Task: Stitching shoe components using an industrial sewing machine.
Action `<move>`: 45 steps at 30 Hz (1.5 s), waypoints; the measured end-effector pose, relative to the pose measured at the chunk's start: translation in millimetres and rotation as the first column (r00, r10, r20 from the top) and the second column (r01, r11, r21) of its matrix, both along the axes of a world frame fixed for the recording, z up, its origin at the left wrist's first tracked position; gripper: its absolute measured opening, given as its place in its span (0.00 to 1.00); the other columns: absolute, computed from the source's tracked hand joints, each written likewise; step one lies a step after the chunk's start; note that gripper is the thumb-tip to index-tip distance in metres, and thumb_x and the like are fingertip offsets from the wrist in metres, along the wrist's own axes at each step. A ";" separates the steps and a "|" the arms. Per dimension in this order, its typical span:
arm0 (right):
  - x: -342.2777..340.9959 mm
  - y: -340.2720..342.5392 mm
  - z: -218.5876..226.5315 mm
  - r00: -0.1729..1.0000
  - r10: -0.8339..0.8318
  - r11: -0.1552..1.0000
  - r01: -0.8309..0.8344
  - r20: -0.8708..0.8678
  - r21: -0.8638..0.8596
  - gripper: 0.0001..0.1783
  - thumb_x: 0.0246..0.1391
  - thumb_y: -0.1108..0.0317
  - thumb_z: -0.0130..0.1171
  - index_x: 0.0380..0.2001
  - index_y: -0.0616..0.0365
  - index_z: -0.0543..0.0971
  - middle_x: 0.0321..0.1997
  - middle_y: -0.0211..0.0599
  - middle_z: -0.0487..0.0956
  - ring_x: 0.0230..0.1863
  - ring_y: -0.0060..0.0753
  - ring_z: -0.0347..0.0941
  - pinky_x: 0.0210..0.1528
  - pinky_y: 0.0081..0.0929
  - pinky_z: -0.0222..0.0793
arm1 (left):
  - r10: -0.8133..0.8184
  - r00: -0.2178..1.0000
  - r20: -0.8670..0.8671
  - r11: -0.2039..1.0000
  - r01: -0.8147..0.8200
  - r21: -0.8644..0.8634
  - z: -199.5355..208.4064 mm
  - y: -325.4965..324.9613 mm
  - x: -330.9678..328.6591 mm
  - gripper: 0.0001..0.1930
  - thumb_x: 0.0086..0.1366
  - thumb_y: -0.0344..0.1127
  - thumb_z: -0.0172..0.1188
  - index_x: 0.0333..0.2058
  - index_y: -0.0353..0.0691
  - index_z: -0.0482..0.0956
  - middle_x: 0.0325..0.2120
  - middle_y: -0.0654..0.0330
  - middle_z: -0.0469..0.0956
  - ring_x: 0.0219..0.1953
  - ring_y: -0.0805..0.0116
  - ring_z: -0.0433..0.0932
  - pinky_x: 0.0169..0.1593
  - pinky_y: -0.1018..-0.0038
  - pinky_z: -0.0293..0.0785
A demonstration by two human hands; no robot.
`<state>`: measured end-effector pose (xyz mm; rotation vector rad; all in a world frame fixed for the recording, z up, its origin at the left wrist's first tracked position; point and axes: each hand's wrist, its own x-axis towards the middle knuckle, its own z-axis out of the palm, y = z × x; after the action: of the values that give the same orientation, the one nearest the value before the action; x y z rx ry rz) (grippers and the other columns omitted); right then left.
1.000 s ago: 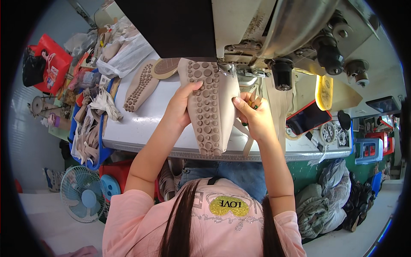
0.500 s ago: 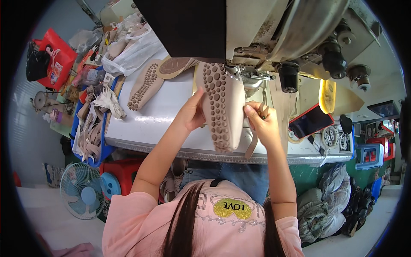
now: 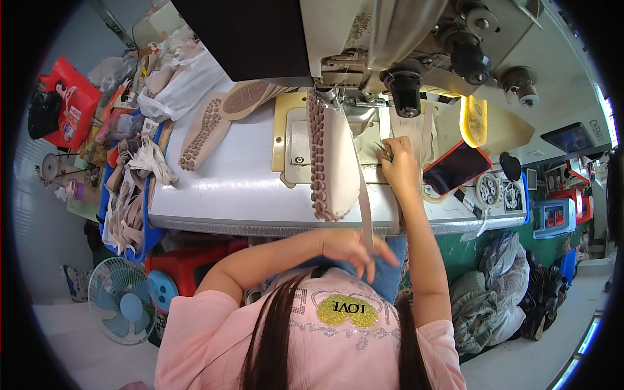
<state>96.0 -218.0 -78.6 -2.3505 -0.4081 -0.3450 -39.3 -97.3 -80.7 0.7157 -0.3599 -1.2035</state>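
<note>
A beige shoe upper with a studded, pebbled sole (image 3: 338,166) hangs from the needle area of the sewing machine (image 3: 364,71), toe end toward me. From its right side a narrow beige strip (image 3: 365,208) trails over the table edge. My left hand (image 3: 351,250) is below that edge, slightly blurred, fingers spread around the strip's lower end; no grip on it shows. On the machine bed right of the shoe, my right hand (image 3: 400,162) is closed around a small pointed tool (image 3: 385,153), apparently thread snips, mostly hidden by the fingers.
Two more shoe pieces lie left: a studded one (image 3: 205,133) and a sole (image 3: 250,101). A blue bin (image 3: 156,237) of strips stands at the table's left end. Right are a red-edged phone (image 3: 458,169), a yellow sole-shaped piece (image 3: 474,120) and a bobbin tray (image 3: 491,190).
My left hand has let go of the shoe and dropped to the strip below the table edge. My right hand moved up the bed, away from the shoe. The shoe turned side-on; the view shifted.
</note>
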 end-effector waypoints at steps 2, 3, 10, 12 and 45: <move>0.2 1.4 2.7 1.000 -0.007 1.000 0.007 -0.009 -0.008 0.13 0.37 0.70 0.58 0.31 0.58 0.72 0.32 0.40 0.69 0.30 0.46 0.70 0.30 0.35 0.65 | -0.226 0.973 0.053 0.948 0.208 0.241 5.7 1.9 -21.1 0.24 0.47 0.29 0.55 0.46 0.34 0.67 0.38 0.55 0.71 0.30 0.71 0.74 0.32 0.81 0.70; 1.1 1.9 1.2 1.000 -0.010 0.999 0.011 0.013 -0.047 0.15 0.37 0.70 0.58 0.32 0.58 0.71 0.32 0.41 0.69 0.30 0.47 0.70 0.31 0.36 0.65 | -0.194 0.971 0.142 0.934 0.139 0.330 -0.7 7.4 -30.1 0.23 0.49 0.30 0.55 0.46 0.35 0.67 0.36 0.55 0.72 0.29 0.71 0.74 0.32 0.80 0.70; -0.8 8.6 14.0 0.998 -0.055 0.976 0.062 0.037 -0.208 0.18 0.35 0.68 0.59 0.32 0.63 0.68 0.34 0.47 0.67 0.29 0.51 0.70 0.29 0.39 0.68 | -0.130 0.683 0.719 0.530 -0.565 0.632 22.3 100.4 -44.8 0.14 0.49 0.30 0.56 0.36 0.35 0.72 0.28 0.56 0.74 0.26 0.70 0.73 0.32 0.79 0.69; 10.9 19.5 19.1 0.992 -0.096 0.964 0.112 0.076 -0.243 0.17 0.36 0.67 0.59 0.30 0.64 0.68 0.33 0.47 0.68 0.27 0.50 0.71 0.28 0.38 0.69 | 0.015 0.413 0.911 0.259 -0.881 0.395 38.3 100.9 -42.5 0.14 0.47 0.29 0.56 0.36 0.36 0.72 0.32 0.57 0.73 0.28 0.66 0.74 0.33 0.74 0.70; -77.1 34.9 59.3 0.775 0.617 0.618 -0.371 -0.135 0.694 0.09 0.41 0.82 0.48 0.29 0.65 0.74 0.22 0.33 0.75 0.25 0.18 0.68 0.30 0.16 0.64 | -0.271 -0.687 0.674 0.578 -0.676 -0.457 81.6 105.0 26.2 0.16 0.46 0.27 0.56 0.35 0.41 0.63 0.44 0.53 0.65 0.48 0.48 0.64 0.45 0.59 0.69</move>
<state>18.9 -183.1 -19.3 -1.4824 -0.6363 0.2170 -13.1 7.7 0.9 2.3366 -1.1442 0.9880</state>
